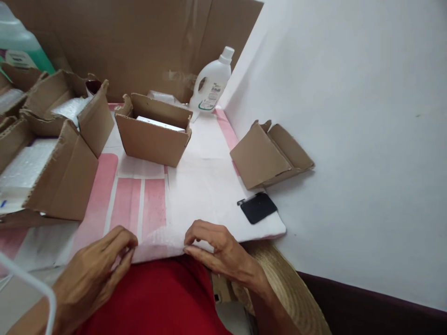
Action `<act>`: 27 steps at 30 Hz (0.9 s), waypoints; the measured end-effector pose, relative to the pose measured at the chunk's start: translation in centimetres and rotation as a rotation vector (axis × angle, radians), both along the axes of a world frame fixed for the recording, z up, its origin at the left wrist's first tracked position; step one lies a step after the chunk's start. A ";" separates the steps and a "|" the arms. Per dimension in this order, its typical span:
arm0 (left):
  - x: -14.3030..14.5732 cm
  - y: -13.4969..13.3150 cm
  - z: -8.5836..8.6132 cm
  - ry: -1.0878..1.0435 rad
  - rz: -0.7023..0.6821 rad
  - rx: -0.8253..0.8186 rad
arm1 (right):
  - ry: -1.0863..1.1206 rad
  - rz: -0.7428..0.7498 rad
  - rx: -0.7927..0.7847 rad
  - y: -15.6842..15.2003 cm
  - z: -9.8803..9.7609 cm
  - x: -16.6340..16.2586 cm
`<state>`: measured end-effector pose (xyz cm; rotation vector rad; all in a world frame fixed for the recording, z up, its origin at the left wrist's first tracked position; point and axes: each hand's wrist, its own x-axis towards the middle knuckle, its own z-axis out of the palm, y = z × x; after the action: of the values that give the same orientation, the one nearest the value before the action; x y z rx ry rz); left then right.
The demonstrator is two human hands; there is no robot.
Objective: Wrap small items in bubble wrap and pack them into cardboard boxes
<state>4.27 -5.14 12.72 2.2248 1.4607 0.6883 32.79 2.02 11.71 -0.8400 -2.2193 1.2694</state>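
Note:
At the near edge of the table, both of my hands pinch a small white bubble-wrap pouch [159, 244]. My left hand [99, 270] grips its left end with fingers curled together. My right hand [216, 249] grips its right end between thumb and fingertips. The pouch rests on white and pink paper [202, 186] covering the table, just above my red clothing [157, 298].
An open cardboard box [152, 137] holding a white item stands mid-table. More cardboard boxes [52, 163] with bubble wrap crowd the left. A folded cardboard piece [268, 156] leans on the white wall at right, a black card [258, 207] lies below it. A white bottle [211, 83] stands at the back.

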 end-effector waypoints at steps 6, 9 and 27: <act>-1.9 -0.1 -2.3 0.150 -0.059 0.172 | 0.058 -0.080 -0.020 0.6 -0.4 -0.4; -2.8 -1.4 -4.7 0.189 -0.075 0.120 | 0.007 -0.057 -0.081 0.8 -1.3 -0.2; -6.4 3.6 -5.0 -0.355 0.535 -0.416 | -0.025 -0.382 -0.095 6.3 -3.4 0.3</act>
<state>-2.11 -1.52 7.74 1.3307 1.8148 0.7975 33.08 8.28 8.36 -1.2508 -1.9065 1.1854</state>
